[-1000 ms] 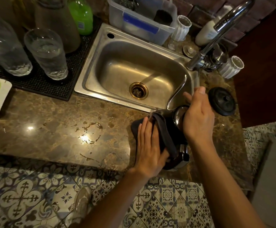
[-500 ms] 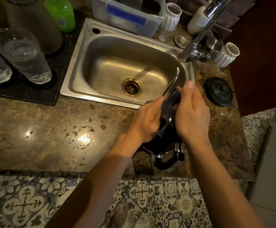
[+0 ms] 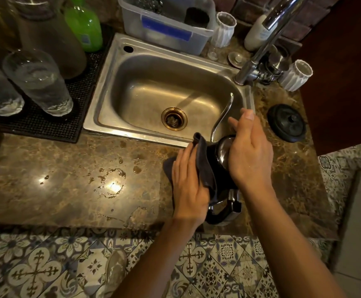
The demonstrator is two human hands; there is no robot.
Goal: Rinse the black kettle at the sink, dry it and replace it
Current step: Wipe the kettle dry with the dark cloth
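Left hand [image 3: 188,186] lies flat, fingers straight, pressing a dark cloth [image 3: 204,166] against the side of the black kettle [image 3: 220,173]. Right hand [image 3: 250,151] is cupped over the kettle's top from the other side, gripping it, with the fingertips reaching toward the sink. Between the two hands the kettle stands on the brown marble counter [image 3: 67,190], its handle [image 3: 222,214] toward the person and its thin curved spout [image 3: 223,112] rising past the fingers over the steel sink [image 3: 153,93]. Just to the right of the right hand a round black lid [image 3: 287,123] lies flat on the counter. Left of the left hand the stone carries small puddles of water [image 3: 110,179]. Farther left, two clear glasses [image 3: 39,82] stand on a black mat [image 3: 46,123]. Below both wrists the floor [image 3: 46,265] is patterned tile.
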